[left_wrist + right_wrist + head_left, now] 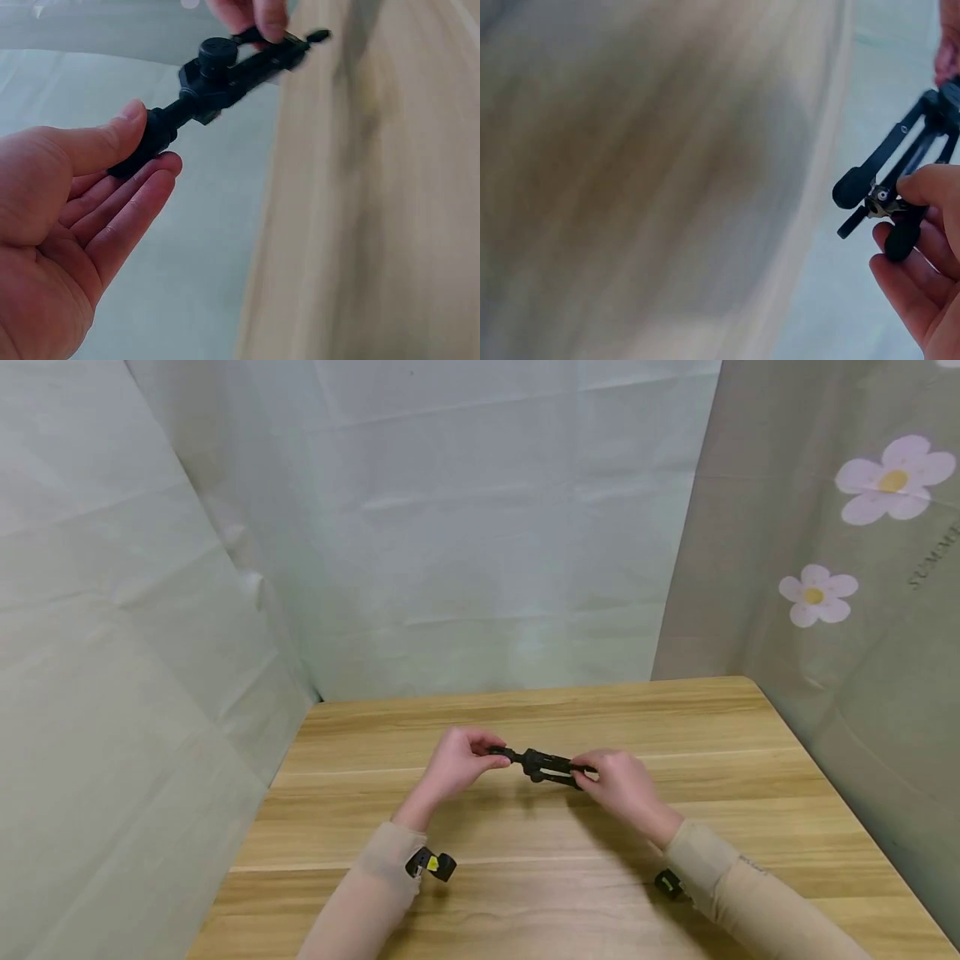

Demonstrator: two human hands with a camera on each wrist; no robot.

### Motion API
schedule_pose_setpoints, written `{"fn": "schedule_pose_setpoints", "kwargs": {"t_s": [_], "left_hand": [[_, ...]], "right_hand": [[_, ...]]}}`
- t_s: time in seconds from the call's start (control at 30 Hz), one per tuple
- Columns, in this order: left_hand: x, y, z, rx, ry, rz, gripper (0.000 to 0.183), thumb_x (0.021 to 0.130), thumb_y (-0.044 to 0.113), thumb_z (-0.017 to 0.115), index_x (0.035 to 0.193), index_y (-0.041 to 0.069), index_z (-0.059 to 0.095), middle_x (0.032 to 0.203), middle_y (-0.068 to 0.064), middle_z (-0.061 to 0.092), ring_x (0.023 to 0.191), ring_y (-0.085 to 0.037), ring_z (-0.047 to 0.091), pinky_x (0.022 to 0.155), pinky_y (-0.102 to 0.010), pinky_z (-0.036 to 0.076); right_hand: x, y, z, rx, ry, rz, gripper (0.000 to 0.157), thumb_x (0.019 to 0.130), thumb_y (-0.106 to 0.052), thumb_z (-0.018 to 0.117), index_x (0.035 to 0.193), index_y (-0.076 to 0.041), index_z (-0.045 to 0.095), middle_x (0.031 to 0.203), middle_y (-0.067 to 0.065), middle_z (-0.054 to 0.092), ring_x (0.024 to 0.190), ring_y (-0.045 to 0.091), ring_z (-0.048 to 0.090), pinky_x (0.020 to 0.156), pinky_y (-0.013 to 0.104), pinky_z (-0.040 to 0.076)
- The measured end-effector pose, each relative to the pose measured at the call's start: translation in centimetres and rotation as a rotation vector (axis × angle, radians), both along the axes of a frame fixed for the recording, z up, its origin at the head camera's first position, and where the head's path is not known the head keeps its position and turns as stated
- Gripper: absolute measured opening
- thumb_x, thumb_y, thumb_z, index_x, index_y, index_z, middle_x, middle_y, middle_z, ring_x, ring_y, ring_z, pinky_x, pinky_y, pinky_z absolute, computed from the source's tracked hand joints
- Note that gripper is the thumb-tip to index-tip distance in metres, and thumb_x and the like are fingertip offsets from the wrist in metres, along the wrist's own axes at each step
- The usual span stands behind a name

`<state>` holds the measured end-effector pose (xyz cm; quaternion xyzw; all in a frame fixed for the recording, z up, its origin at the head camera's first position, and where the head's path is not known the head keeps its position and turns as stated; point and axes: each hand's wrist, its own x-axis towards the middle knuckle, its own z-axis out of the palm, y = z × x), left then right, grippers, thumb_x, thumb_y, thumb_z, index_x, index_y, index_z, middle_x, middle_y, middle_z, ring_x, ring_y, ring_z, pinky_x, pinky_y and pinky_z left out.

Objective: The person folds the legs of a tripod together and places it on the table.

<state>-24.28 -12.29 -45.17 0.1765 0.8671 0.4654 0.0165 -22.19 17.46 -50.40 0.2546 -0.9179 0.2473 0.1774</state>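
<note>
A small black tripod (534,763) is held above the table, lying nearly level between both hands. My left hand (456,766) pinches its head end between thumb and fingers. In the left wrist view, a round knob stands out on the tripod (219,60) near its middle. At the leg end, my right hand (621,783) grips part of the tripod between thumb and fingers. Up close in the right wrist view, the tripod's legs (889,146) stand slightly spread, with rounded feet and a small metal joint beside the right thumb.
Beneath the hands lies a wood-grain table (510,893), with their shadows on it. Pale cloth (480,543) hangs behind and at the left; a flower-printed curtain (750,527) hangs at the right. Each wrist wears a strapped camera, such as the left wrist camera (442,865).
</note>
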Motion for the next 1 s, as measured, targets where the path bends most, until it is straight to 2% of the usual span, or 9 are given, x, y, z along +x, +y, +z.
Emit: {"fn": "schedule_pose_setpoints", "kwargs": {"t_s": [0.23,0.47,0.73,1.0], "left_hand": [[0.1,-1.0,-2.2,-0.039,0.035,0.006,0.019,0.089,0.014,0.09,0.105,0.006,0.083,0.094,-0.001,0.079,0.078,-0.011,0.071,0.069,-0.029,0.059],[0.1,-1.7,-3.8,-0.095,0.066,0.017,0.012,0.09,0.011,0.088,0.1,0.008,0.082,0.091,0.001,0.079,0.077,-0.008,0.068,0.068,-0.028,0.057],[-0.2,-2.5,-4.7,-0.17,0.08,0.009,0.007,0.091,0.009,0.086,0.095,0.009,0.081,0.09,0.002,0.078,0.079,-0.008,0.067,0.073,-0.031,0.057],[-0.7,-2.6,-5.5,-0.238,0.076,0.017,0.01,0.09,0.014,0.088,0.097,0.01,0.082,0.091,0.001,0.077,0.081,-0.009,0.067,0.076,-0.034,0.058]], "right_hand": [[-0.3,0.3,1.2,0.058,0.04,0.041,0.017,0.088,-0.008,0.088,0.105,-0.011,0.084,0.102,0.005,0.081,0.089,0.021,0.078,0.074,0.04,0.063],[-0.5,-0.3,2.0,0.107,-0.051,0.093,0.015,0.091,-0.011,0.086,0.106,-0.013,0.084,0.103,0.002,0.081,0.094,0.019,0.077,0.081,0.04,0.063],[-1.3,-1.7,2.0,0.128,-0.129,0.127,0.015,0.093,-0.013,0.086,0.108,-0.011,0.084,0.104,0.003,0.081,0.096,0.021,0.077,0.084,0.04,0.062],[-2.1,-2.2,1.0,0.104,-0.171,0.138,0.016,0.09,-0.01,0.087,0.106,-0.009,0.084,0.104,0.004,0.081,0.096,0.021,0.078,0.087,0.039,0.062]]}}
